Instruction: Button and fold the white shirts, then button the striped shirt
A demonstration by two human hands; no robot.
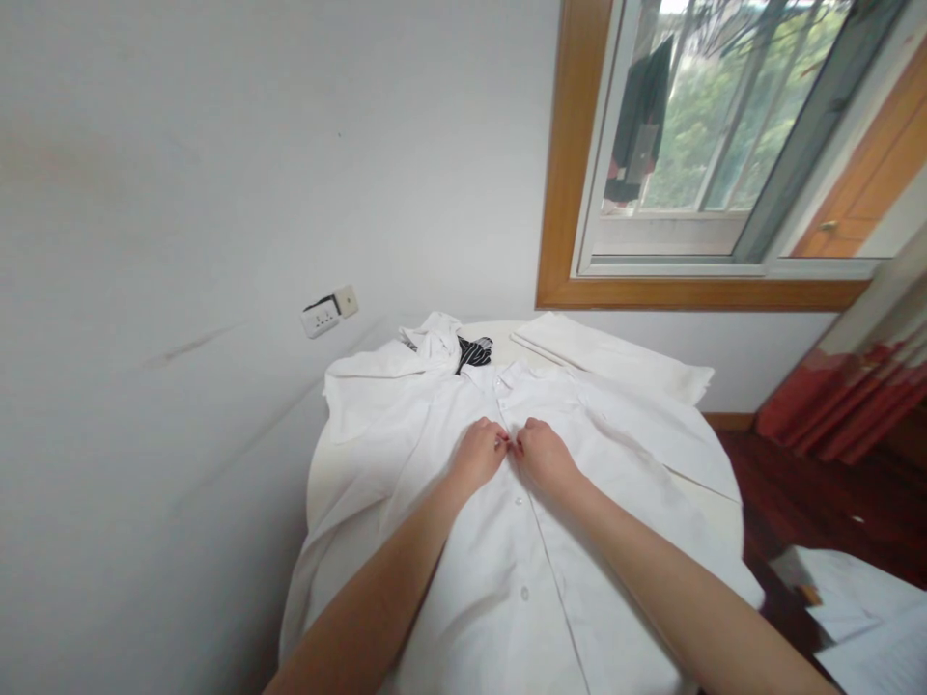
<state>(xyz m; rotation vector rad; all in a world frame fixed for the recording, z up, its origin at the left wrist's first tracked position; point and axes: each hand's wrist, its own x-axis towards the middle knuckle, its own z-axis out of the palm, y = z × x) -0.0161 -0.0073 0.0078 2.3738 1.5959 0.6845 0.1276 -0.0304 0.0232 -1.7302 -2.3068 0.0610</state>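
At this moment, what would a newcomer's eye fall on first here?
First, the bare left hand and bare right hand, pinching close together at the buttoned front of a white cloth shirt spread over a pale, round-edged table. Next, the black-and-white striped cloth beyond the collar. Then the brown wooden window frame, upper right.

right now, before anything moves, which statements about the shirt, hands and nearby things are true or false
1. The left hand and the right hand are both at the front of the white shirt. True.
2. The hands are far apart. False: they are close together.
3. A black-and-white striped cloth lies near the shirt's collar. True.
4. The shirt lies on the floor. False: it is spread on a table.
5. The window is right of the wall socket. True.
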